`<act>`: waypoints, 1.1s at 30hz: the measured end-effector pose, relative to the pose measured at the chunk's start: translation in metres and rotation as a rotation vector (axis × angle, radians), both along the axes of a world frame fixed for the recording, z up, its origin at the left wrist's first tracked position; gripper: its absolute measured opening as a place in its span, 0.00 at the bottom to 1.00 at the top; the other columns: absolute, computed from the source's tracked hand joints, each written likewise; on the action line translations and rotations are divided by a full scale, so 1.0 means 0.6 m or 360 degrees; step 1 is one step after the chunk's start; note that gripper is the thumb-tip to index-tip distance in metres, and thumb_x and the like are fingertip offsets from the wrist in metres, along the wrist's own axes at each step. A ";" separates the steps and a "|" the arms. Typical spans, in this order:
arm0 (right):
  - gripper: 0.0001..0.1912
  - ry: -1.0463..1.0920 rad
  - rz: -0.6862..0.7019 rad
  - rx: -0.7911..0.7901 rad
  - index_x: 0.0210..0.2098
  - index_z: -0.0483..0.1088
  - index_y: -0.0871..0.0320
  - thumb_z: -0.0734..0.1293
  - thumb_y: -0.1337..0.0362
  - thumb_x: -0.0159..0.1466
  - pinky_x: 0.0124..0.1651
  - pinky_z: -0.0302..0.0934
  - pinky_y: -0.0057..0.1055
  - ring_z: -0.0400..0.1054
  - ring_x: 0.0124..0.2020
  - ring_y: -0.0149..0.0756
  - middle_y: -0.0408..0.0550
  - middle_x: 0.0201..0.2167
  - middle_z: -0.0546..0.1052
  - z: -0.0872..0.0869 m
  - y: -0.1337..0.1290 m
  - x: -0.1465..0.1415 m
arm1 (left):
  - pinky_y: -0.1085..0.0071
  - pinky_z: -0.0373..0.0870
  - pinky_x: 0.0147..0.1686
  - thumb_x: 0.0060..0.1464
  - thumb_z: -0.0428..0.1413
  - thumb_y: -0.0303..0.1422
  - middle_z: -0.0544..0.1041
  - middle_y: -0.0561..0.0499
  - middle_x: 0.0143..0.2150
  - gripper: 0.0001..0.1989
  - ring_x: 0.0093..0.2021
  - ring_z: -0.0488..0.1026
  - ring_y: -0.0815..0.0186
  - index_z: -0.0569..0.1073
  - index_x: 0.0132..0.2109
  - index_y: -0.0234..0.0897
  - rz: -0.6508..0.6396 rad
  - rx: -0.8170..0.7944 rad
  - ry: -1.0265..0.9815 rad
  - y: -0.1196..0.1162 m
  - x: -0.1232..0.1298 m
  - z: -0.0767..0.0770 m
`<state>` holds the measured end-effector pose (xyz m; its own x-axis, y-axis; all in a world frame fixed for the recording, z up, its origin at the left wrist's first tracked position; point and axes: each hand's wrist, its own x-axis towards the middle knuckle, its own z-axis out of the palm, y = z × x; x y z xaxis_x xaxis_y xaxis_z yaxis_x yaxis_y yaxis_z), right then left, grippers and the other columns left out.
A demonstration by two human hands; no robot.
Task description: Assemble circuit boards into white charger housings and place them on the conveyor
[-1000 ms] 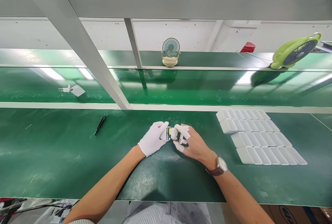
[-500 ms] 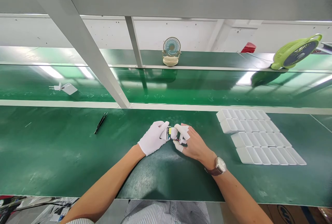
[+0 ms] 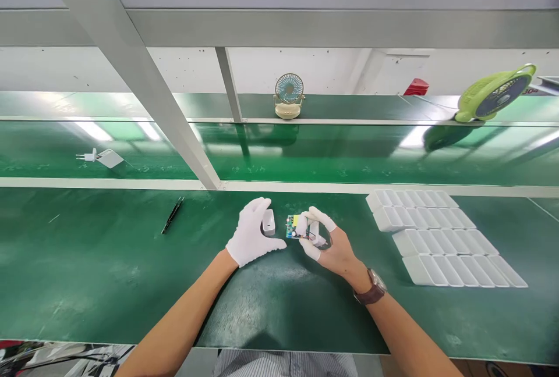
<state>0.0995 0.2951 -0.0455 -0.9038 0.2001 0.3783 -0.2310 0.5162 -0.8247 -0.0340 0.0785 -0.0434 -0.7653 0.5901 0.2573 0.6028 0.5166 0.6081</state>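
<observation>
Case (image 3: 269,223) and board (image 3: 290,228) have come apart: left hand (image 3: 251,233), nine o'clock, fingers spread; right hand (image 3: 331,243), three o'clock, pinching the board.

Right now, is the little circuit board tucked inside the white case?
No, the right hand holds the circuit board clear of the white case, with green tabletop showing between them.

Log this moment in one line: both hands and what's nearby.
Left hand: thumb spread, at white casing, contact unclear | Right hand: holding circuit board | Left side: black tool | Right side: white trays
</observation>
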 end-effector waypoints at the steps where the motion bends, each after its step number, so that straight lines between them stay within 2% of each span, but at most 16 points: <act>1: 0.37 0.0029 -0.0002 -0.0045 0.69 0.57 0.49 0.70 0.65 0.63 0.50 0.74 0.39 0.75 0.48 0.40 0.52 0.56 0.76 -0.002 -0.002 0.001 | 0.42 0.57 0.67 0.35 0.74 0.37 0.62 0.39 0.67 0.54 0.69 0.56 0.42 0.60 0.69 0.42 -0.0048 0.0043 0.0044 -0.003 0.006 0.006; 4: 0.37 0.0168 0.0048 -0.0198 0.69 0.58 0.49 0.70 0.66 0.63 0.53 0.73 0.41 0.75 0.49 0.41 0.53 0.57 0.76 -0.005 -0.010 0.002 | 0.47 0.70 0.59 0.44 0.69 0.30 0.68 0.43 0.59 0.47 0.63 0.63 0.48 0.60 0.69 0.48 -0.0219 0.0205 -0.0045 -0.005 0.027 0.017; 7: 0.38 0.0243 0.0128 -0.0315 0.70 0.57 0.48 0.71 0.67 0.63 0.49 0.74 0.41 0.75 0.46 0.39 0.54 0.57 0.76 -0.006 -0.017 0.002 | 0.52 0.77 0.51 0.47 0.67 0.29 0.67 0.44 0.59 0.43 0.62 0.63 0.49 0.63 0.69 0.52 -0.0340 0.0295 -0.0211 -0.004 0.041 0.017; 11: 0.38 0.0259 0.0134 -0.0317 0.69 0.58 0.48 0.71 0.67 0.63 0.50 0.74 0.41 0.75 0.48 0.40 0.55 0.57 0.77 -0.006 -0.022 0.003 | 0.45 0.72 0.58 0.48 0.67 0.29 0.70 0.45 0.55 0.38 0.63 0.62 0.48 0.67 0.65 0.51 -0.0386 0.0308 -0.0185 -0.003 0.041 0.017; 14: 0.37 0.0253 0.0135 -0.0256 0.69 0.58 0.49 0.71 0.67 0.63 0.52 0.73 0.42 0.75 0.50 0.41 0.55 0.57 0.77 -0.005 -0.023 0.005 | 0.47 0.73 0.58 0.48 0.66 0.30 0.71 0.45 0.54 0.35 0.64 0.63 0.48 0.69 0.64 0.50 -0.0401 0.0334 -0.0177 -0.005 0.038 0.021; 22: 0.35 0.0251 0.0178 0.0002 0.67 0.61 0.49 0.71 0.67 0.62 0.51 0.73 0.42 0.76 0.40 0.38 0.53 0.56 0.77 0.009 -0.025 0.009 | 0.47 0.72 0.58 0.47 0.65 0.29 0.70 0.46 0.52 0.28 0.61 0.65 0.49 0.73 0.57 0.47 -0.0370 0.0346 0.0001 -0.008 0.044 0.033; 24: 0.35 0.0253 0.0142 0.0023 0.67 0.60 0.49 0.71 0.66 0.63 0.52 0.74 0.43 0.76 0.40 0.38 0.53 0.56 0.77 0.009 -0.024 0.009 | 0.48 0.72 0.57 0.44 0.67 0.29 0.69 0.45 0.55 0.33 0.62 0.64 0.48 0.71 0.59 0.47 -0.0351 0.0304 -0.0036 -0.007 0.046 0.036; 27: 0.35 0.0232 0.0031 0.0006 0.68 0.58 0.50 0.71 0.65 0.63 0.51 0.75 0.42 0.76 0.46 0.42 0.53 0.56 0.77 0.008 -0.020 0.007 | 0.46 0.70 0.59 0.32 0.73 0.31 0.59 0.41 0.68 0.56 0.67 0.59 0.43 0.58 0.69 0.48 -0.0185 0.0212 -0.0177 -0.004 0.039 0.032; 28: 0.35 0.0223 -0.0010 -0.0007 0.68 0.58 0.50 0.71 0.65 0.63 0.49 0.76 0.41 0.76 0.47 0.42 0.54 0.56 0.76 0.007 -0.018 0.006 | 0.43 0.67 0.62 0.30 0.74 0.33 0.55 0.40 0.71 0.63 0.69 0.57 0.41 0.53 0.72 0.47 -0.0098 0.0183 -0.0208 -0.002 0.034 0.026; 29: 0.35 0.0208 -0.0039 -0.0015 0.68 0.58 0.49 0.70 0.65 0.64 0.47 0.76 0.40 0.76 0.46 0.42 0.54 0.56 0.76 0.007 -0.016 0.005 | 0.41 0.64 0.64 0.30 0.75 0.34 0.53 0.39 0.72 0.65 0.70 0.55 0.40 0.51 0.73 0.46 -0.0016 0.0150 -0.0225 -0.001 0.026 0.019; 31: 0.35 0.0172 -0.0058 -0.0012 0.68 0.58 0.48 0.70 0.65 0.64 0.41 0.77 0.38 0.75 0.41 0.40 0.54 0.54 0.76 0.007 -0.012 0.004 | 0.39 0.58 0.66 0.37 0.73 0.34 0.60 0.40 0.70 0.55 0.70 0.57 0.41 0.56 0.71 0.44 0.0072 0.0075 -0.0251 0.001 0.009 -0.001; 33: 0.34 0.0135 -0.0017 0.0037 0.68 0.59 0.47 0.70 0.66 0.64 0.35 0.77 0.36 0.74 0.37 0.38 0.53 0.52 0.76 0.006 -0.011 0.003 | 0.42 0.60 0.66 0.44 0.70 0.32 0.69 0.43 0.65 0.43 0.66 0.64 0.46 0.64 0.66 0.43 0.0012 0.0033 -0.0261 0.002 -0.004 -0.022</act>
<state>0.1011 0.2887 -0.0418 -0.8661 0.1997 0.4582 -0.2939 0.5380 -0.7901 -0.0363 0.0796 -0.0566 -0.8023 0.5801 0.1405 0.4908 0.5072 0.7085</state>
